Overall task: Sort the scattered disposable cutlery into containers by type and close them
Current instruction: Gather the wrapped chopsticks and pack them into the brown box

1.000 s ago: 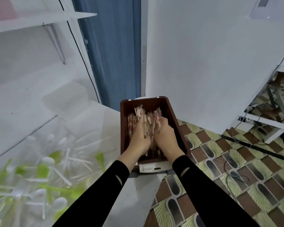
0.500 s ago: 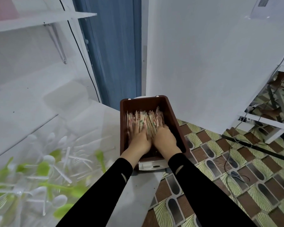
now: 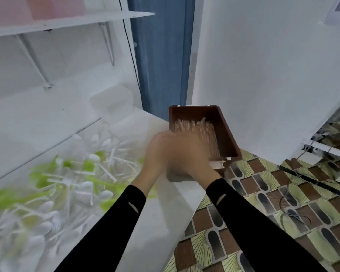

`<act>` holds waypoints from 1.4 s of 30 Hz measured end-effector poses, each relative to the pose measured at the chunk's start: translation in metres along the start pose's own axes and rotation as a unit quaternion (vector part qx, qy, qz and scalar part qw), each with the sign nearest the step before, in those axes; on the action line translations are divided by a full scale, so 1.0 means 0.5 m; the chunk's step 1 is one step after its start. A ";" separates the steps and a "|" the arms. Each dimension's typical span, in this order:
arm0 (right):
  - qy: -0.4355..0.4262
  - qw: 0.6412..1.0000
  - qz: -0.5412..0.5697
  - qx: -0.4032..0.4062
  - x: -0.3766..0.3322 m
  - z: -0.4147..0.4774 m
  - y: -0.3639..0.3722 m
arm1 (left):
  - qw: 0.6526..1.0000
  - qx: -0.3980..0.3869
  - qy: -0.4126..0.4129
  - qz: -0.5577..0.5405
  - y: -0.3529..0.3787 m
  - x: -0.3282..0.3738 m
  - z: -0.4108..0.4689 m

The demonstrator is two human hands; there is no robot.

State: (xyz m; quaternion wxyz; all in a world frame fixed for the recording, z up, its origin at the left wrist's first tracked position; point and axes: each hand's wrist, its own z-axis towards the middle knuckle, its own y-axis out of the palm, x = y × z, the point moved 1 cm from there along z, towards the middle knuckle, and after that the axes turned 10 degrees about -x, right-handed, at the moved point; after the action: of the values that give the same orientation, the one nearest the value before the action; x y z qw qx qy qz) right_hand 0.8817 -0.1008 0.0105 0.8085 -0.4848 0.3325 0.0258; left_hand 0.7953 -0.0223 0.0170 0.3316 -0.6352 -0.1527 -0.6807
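Observation:
A brown plastic container [image 3: 227, 134] stands at the right end of the white table [image 3: 165, 216], overhanging its edge. A bundle of wrapped thin sticks [image 3: 201, 128] lies inside it. My left hand [image 3: 157, 154] and my right hand [image 3: 188, 154] are side by side in front of the container's near left corner, both motion-blurred, with nothing visible in them. A scattered pile of white and green plastic cutlery [image 3: 77, 173] covers the table to the left of my hands.
Pale translucent boxes [image 3: 112, 103] stand at the back of the table. A white shelf on brackets [image 3: 67, 22] hangs above. A blue door [image 3: 161, 55] and a white board [image 3: 263, 75] stand behind. The patterned tile floor [image 3: 263, 203] on the right has cables [image 3: 294, 214].
Both hands lowered the sticks and pressed them flat in the brown container, then came out of it and moved left and toward me. The view has swung left.

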 end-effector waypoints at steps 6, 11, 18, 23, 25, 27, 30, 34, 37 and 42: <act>-0.078 0.991 0.089 -0.060 -0.205 -0.133 0.142 | 0.991 0.106 -0.078 -0.022 -0.218 -0.077 -0.235; -0.132 0.966 0.152 -0.159 -0.386 -0.285 0.247 | 0.979 0.167 -0.114 -0.017 -0.388 -0.121 -0.509; -0.191 0.911 0.179 -0.318 -0.618 -0.511 0.359 | 0.945 0.285 -0.159 -0.021 -0.562 -0.137 -0.903; -0.262 0.857 0.171 -0.409 -0.794 -0.643 0.440 | 0.901 0.396 -0.174 -0.016 -0.654 -0.113 -1.160; -0.290 0.834 0.161 -0.442 -0.863 -0.694 0.476 | 0.881 0.436 -0.183 -0.012 -0.684 -0.100 -1.262; -0.313 0.809 0.152 -0.472 -0.921 -0.747 0.511 | 0.858 0.476 -0.193 -0.004 -0.710 -0.093 -1.353; -0.350 0.770 0.150 -0.511 -1.002 -0.826 0.558 | 0.822 0.530 -0.207 -0.002 -0.743 -0.090 -1.479; -0.390 0.725 0.143 -0.549 -1.123 -0.921 0.627 | 0.786 0.572 -0.234 0.006 -0.798 -0.091 -1.637; -0.411 0.704 0.137 -0.562 -1.222 -0.978 0.689 | 0.766 0.592 -0.250 0.020 -0.856 -0.088 -1.745; -0.439 0.685 0.111 -0.570 -1.393 -1.095 0.784 | 0.741 0.580 -0.321 0.109 -0.974 -0.090 -1.948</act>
State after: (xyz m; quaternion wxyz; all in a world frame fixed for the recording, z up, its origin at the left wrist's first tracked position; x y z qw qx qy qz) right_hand -0.0835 -0.1367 -0.0672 0.4206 -0.7452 -0.0885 0.5098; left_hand -0.2638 -0.2664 -0.0656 0.6388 -0.5137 -0.5451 -0.1760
